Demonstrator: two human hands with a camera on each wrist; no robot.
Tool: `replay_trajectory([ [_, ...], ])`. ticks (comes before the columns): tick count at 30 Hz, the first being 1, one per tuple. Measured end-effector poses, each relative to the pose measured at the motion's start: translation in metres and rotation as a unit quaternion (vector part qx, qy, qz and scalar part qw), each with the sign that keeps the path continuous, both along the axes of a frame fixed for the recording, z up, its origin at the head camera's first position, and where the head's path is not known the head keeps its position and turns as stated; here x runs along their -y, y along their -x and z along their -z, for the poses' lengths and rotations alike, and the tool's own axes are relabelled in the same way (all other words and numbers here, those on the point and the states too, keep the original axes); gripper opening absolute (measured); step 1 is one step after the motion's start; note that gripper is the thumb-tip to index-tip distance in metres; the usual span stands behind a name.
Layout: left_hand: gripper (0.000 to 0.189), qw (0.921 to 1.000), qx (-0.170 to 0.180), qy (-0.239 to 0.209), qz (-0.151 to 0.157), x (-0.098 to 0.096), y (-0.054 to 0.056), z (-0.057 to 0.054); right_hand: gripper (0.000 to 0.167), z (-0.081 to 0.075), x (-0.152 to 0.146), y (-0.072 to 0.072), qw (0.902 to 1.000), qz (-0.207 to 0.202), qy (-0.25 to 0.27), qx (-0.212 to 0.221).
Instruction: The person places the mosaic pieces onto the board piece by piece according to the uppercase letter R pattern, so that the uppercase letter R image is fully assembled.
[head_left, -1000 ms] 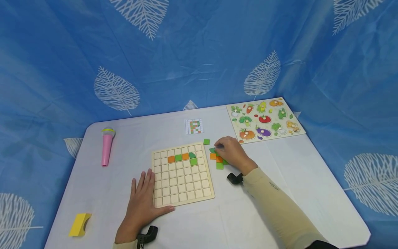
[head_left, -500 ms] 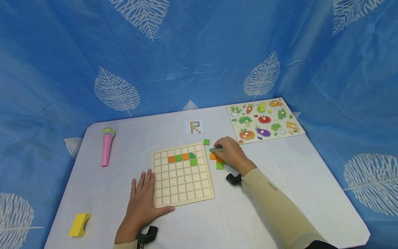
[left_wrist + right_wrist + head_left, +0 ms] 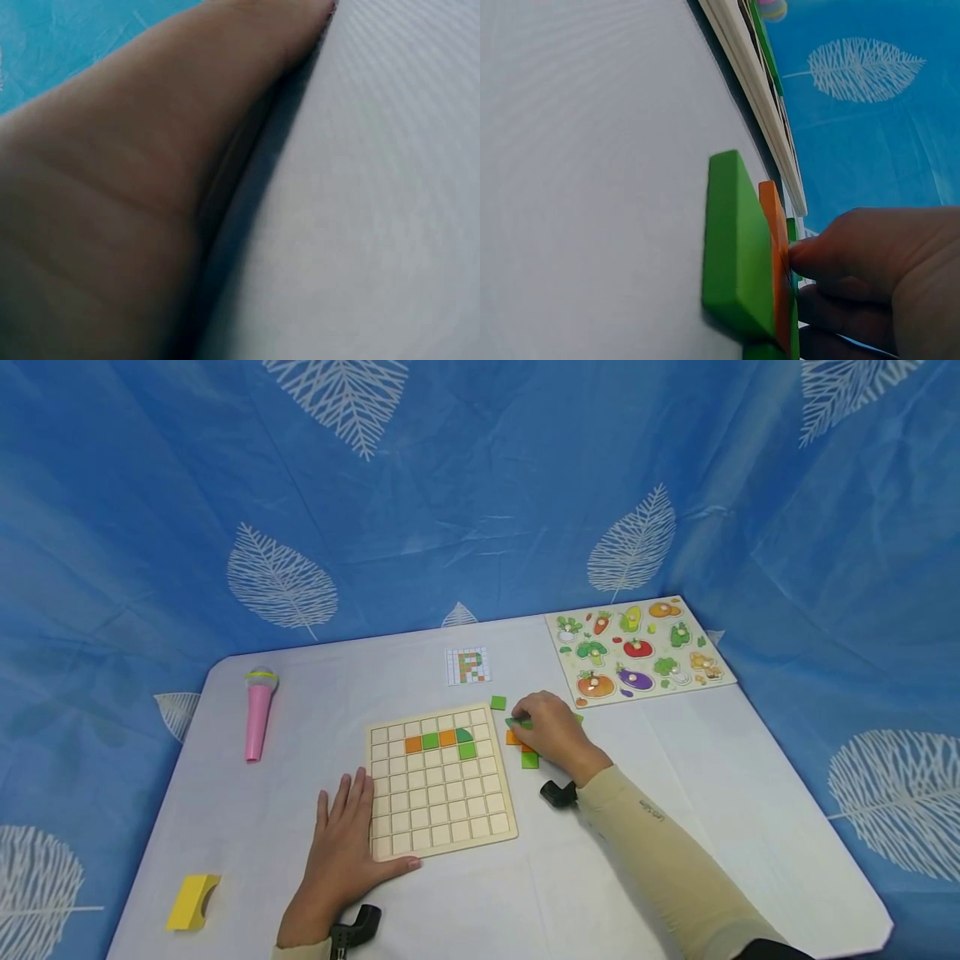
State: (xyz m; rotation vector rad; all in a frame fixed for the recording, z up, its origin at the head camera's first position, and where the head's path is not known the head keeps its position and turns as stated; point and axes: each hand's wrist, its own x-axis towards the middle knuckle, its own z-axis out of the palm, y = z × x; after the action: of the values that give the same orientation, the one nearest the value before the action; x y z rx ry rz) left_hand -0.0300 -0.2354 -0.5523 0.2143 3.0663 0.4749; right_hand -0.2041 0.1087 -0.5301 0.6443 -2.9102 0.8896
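Observation:
A pale wooden grid board (image 3: 427, 802) lies at mid table, with orange and green tiles set in its upper cells. My left hand (image 3: 341, 839) rests spread along its left side, thumb by the bottom edge. To the board's right, my right hand (image 3: 553, 731) bends its fingers over a small pile of loose tiles, partly hiding it. A green square (image 3: 529, 761) and an orange square (image 3: 513, 737) show there. In the right wrist view, the thumb (image 3: 810, 255) is right at an orange tile (image 3: 772, 225) behind a green tile (image 3: 731, 247); I cannot tell whether it pinches one.
A lone green tile (image 3: 498, 702) lies by the board's top right corner. Behind are a pattern card (image 3: 468, 666) and a vegetable puzzle board (image 3: 641, 652). On the left are a pink toy microphone (image 3: 258, 714) and a yellow arched block (image 3: 192, 902).
My right hand has shifted slightly left and down over the pile. A green tile edge now shows to the right of its knuckles. My left hand has stayed still.

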Motion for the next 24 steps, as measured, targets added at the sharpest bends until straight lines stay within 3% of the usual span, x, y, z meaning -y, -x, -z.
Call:
replay_trajectory([
  [7,0.152,1.0000,-0.004,0.000,0.000,0.0001,-0.0003,0.0000,0.013,-0.0008,0.0028,-0.0022,0.9999,0.009,0.008,-0.001],
  [24,0.153,1.0000,-0.005,0.003,-0.002,0.0001,-0.0004,0.0019,0.018,0.0025,0.0035,-0.0037,0.9977,-0.019,0.065,0.003],
])
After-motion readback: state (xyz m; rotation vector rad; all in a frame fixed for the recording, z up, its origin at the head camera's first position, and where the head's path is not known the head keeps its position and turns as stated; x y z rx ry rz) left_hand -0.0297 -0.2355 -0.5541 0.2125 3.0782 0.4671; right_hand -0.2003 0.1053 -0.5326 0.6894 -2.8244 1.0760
